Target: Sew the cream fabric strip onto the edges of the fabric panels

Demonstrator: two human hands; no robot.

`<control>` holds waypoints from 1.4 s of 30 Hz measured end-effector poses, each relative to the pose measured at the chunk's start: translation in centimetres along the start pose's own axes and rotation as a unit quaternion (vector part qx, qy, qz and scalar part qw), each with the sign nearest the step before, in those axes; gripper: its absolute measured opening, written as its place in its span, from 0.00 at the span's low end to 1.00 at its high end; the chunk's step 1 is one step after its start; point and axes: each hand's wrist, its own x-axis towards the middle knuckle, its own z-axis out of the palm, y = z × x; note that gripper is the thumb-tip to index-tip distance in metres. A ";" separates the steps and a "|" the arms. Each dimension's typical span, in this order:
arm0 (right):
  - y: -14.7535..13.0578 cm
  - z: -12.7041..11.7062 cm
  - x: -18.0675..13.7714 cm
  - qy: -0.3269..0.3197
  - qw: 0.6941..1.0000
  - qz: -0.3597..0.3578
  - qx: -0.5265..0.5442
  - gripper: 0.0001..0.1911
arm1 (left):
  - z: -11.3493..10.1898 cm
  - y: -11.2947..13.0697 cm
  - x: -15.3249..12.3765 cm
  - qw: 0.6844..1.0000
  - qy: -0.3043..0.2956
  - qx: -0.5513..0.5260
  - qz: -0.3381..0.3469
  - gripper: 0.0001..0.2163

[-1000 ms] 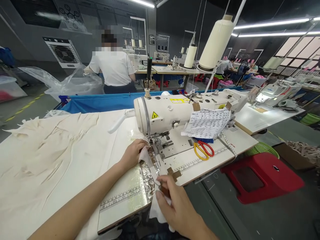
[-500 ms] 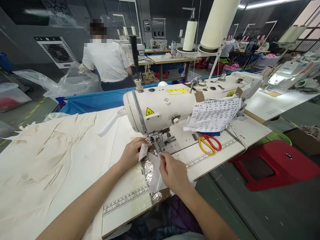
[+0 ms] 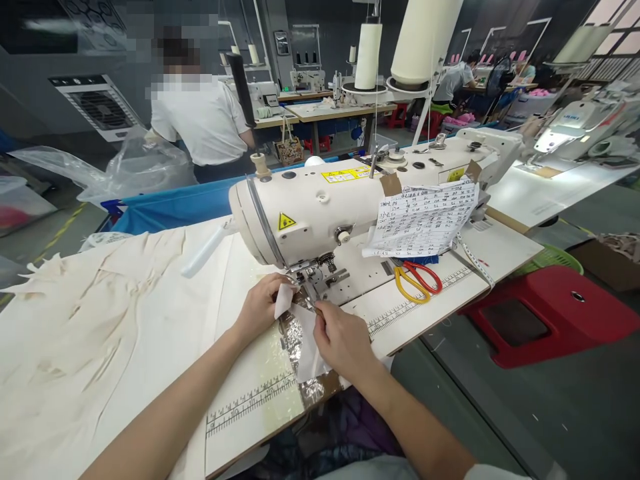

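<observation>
A white sewing machine stands in front of me, its needle area just beyond my fingertips. My left hand is closed, pinching a small white fabric piece at the left of the presser foot. Close to the foot on the other side, my right hand is closed with thumb and forefinger together; what they pinch is too small to make out. A longer white strip runs down beside the right hand, over a shiny taped patch of the table.
Cream fabric lies heaped at the left. Scissors with yellow and red handles rest beneath a handwritten sheet on the machine. Measuring tape hangs nearby. A red stool stands at right; a person works beyond the blue cloth.
The whole view has shifted slightly, with the machine now a little further left and higher. Both hands keep nearly the same position and grip at the presser foot.
</observation>
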 end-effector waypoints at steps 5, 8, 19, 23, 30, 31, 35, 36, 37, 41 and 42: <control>-0.1 0.0 0.1 -0.003 1.000 -0.002 -0.003 0.15 | 0.1 0.1 0.0 1.000 -0.005 0.008 -0.002 0.11; -0.2 0.0 0.2 -0.004 1.000 -0.006 -0.009 0.15 | 0.1 0.2 0.0 1.000 -0.006 0.014 -0.002 0.09; -0.3 0.1 0.1 -0.004 1.000 -0.017 -0.022 0.15 | 0.7 0.2 0.2 0.999 0.007 0.039 -0.014 0.08; -0.3 -0.1 0.1 -0.004 1.000 -0.010 -0.014 0.14 | 0.5 0.3 0.3 0.999 0.005 0.043 -0.016 0.09; -0.5 -0.3 0.2 -0.018 1.000 0.007 -0.024 0.14 | 0.3 0.4 0.1 0.997 0.006 0.067 0.023 0.08; -0.5 -0.3 0.2 -0.020 0.999 0.005 -0.028 0.13 | 0.4 0.4 0.0 0.997 0.008 0.076 0.032 0.07; -0.5 -0.1 0.3 -0.023 0.999 -0.003 -0.039 0.14 | 0.7 0.3 -0.2 0.990 0.012 0.118 0.072 0.07; -0.5 0.0 0.3 -0.022 0.999 -0.005 -0.043 0.14 | 0.7 0.4 -0.2 0.988 0.007 0.128 0.083 0.08; -0.5 0.1 0.3 -0.019 0.999 -0.006 -0.047 0.15 | 0.7 0.5 -0.2 0.986 -0.001 0.135 0.093 0.10; -0.7 0.0 -0.5 0.014 0.998 -0.013 -0.056 0.18 | 0.3 1.2 -0.3 0.980 -0.027 0.155 0.121 0.12; -0.7 -0.3 -1.1 0.024 0.999 -0.013 -0.045 0.19 | 0.1 1.4 -0.3 0.979 -0.033 0.156 0.126 0.12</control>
